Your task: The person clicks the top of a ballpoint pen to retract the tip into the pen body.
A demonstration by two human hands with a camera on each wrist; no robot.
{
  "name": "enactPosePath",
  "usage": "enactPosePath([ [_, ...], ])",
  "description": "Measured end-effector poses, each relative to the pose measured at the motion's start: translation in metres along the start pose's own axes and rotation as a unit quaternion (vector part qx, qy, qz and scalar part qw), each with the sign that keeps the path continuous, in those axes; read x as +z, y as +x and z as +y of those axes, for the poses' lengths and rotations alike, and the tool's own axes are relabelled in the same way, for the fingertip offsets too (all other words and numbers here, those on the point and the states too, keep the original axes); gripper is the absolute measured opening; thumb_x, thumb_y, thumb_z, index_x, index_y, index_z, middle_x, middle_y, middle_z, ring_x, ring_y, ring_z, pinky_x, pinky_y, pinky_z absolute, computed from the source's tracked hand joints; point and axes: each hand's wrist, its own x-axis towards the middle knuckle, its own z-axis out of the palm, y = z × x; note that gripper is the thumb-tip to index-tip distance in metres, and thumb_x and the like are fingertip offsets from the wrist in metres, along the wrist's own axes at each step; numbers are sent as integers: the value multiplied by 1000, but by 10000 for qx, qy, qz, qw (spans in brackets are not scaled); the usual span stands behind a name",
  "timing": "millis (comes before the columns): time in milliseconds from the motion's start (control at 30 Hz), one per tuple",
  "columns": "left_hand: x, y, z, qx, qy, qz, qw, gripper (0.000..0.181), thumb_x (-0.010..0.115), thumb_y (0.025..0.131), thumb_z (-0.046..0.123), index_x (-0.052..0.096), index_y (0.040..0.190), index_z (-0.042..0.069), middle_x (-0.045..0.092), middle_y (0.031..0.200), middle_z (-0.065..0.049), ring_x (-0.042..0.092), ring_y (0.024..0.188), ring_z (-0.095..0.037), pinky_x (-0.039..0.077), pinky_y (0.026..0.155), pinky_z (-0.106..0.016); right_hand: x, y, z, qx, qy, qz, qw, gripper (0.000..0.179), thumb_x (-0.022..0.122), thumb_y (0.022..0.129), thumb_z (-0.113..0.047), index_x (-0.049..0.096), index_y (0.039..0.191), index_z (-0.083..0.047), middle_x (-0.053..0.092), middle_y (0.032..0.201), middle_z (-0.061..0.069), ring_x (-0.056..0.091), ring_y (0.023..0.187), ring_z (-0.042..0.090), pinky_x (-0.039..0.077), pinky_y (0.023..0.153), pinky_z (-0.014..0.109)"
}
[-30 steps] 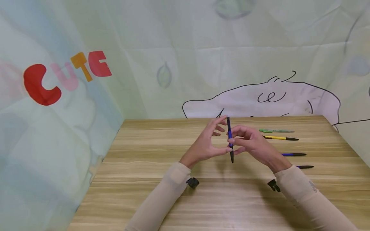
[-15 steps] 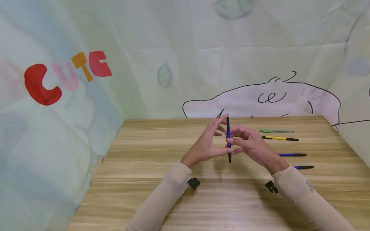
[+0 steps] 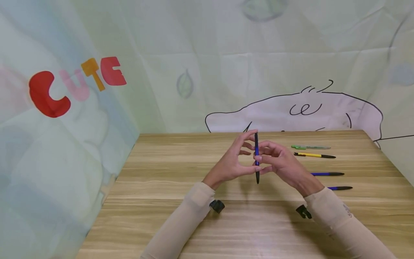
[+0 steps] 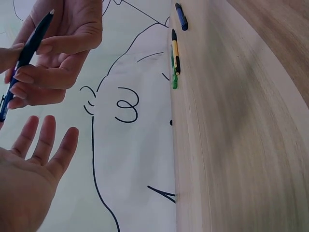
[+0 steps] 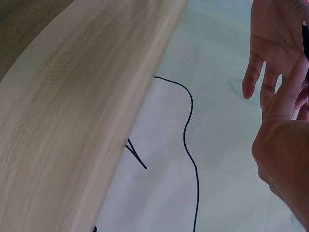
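Observation:
A blue-and-black ballpoint pen [image 3: 257, 149] stands nearly upright above the table, between both hands. My right hand [image 3: 283, 163] pinches its middle with thumb and fingers. With the index fingertip at the pen's top end and the thumb against its lower part, my left hand [image 3: 228, 163] holds it too; the other left fingers are spread apart. The left wrist view shows the pen [image 4: 31, 46] with a small pointed tip out, and the right hand [image 4: 72, 41] around it. At the right wrist view's edge, the pen is mostly cut off beside the right hand [image 5: 285, 145].
On the right of the wooden table [image 3: 168, 162] lie a clear-and-green pen [image 3: 312, 147], a yellow pen [image 3: 313, 155] and two blue pens, one farther back [image 3: 328, 174] and one nearer [image 3: 340, 188], partly behind the right arm. A printed cloth [image 3: 161, 82] hangs behind.
The pen has tilted slightly to more upright, and the right wrist has shifted a little left. Both hands keep their hold on the pen.

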Motion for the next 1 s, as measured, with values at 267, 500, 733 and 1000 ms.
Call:
enactPosePath([
  [267,-1,0,4,-52,16,27,10000,101,86,81,15,25,160,30,42,144,-3,54,120,-14,51,101,-35,-1,1,-3,-111,107,-55,9999,20,64,100,-9,65,119,-13,65,113,5,67,91,21,63,75,41],
  [500,-4,-2,3,-15,262,48,9996,98,87,81,17,27,157,28,42,146,-1,53,123,-21,49,104,-43,-2,1,1,-102,-534,-10,9985,19,68,99,-15,64,117,-10,62,106,9,66,96,22,62,78,45],
  [733,-11,-6,1,94,590,-19,9982,99,87,81,21,27,159,30,43,146,-2,51,126,-20,49,105,-41,-10,-1,0,-84,-1348,-29,9908,24,68,99,-24,64,117,-8,60,114,24,68,103,30,62,81,47],
  [1000,-19,-14,2,-12,560,37,9984,98,87,82,20,28,159,33,48,144,-5,51,126,-17,49,105,-47,-26,-6,0,4,-1799,-97,9836,26,67,100,-27,65,118,-9,68,109,15,67,102,29,60,85,43],
])
